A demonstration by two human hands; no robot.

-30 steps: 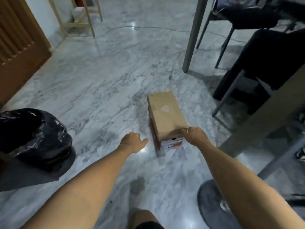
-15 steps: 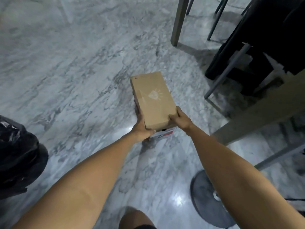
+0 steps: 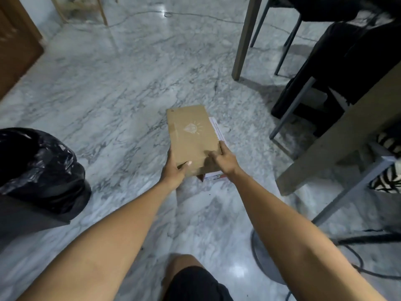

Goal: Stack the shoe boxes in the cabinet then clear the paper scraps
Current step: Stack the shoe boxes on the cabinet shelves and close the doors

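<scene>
Both hands are closed on the near end of a brown shoe box [image 3: 193, 135]: the left hand [image 3: 173, 170] is clamped on the near left corner, its thumb laid flat across the lid, and the right hand [image 3: 223, 160] is clamped on the near right corner, its fingers spread over the lid's edge. Bare forearms are stretched forward from the bottom of the view, and a knee in dark shorts [image 3: 195, 279] is seen between them. The brown box is held with its long side running away from the person, a pale diamond mark printed on its lid. A second box [image 3: 213, 175], white with red on its end label, is seen directly under it, showing along the right side and at the near end; whether the two are touching cannot be told. This lower box is rested on the grey-veined marble floor [image 3: 108, 105]. At the left, well apart from the boxes, a bin lined with a black plastic bag [image 3: 36, 166] is stood on the floor. At the right, a grey slanted leg [image 3: 338, 137] and metal chair legs are seen, with dark cloth [image 3: 358, 61] hung above them. Farther off, a thin cable [image 3: 195, 15] is laid across the floor, a wooden frame [image 3: 102, 11] is stood at the far left, and a brown wooden door [image 3: 15, 51] is seen at the left edge
</scene>
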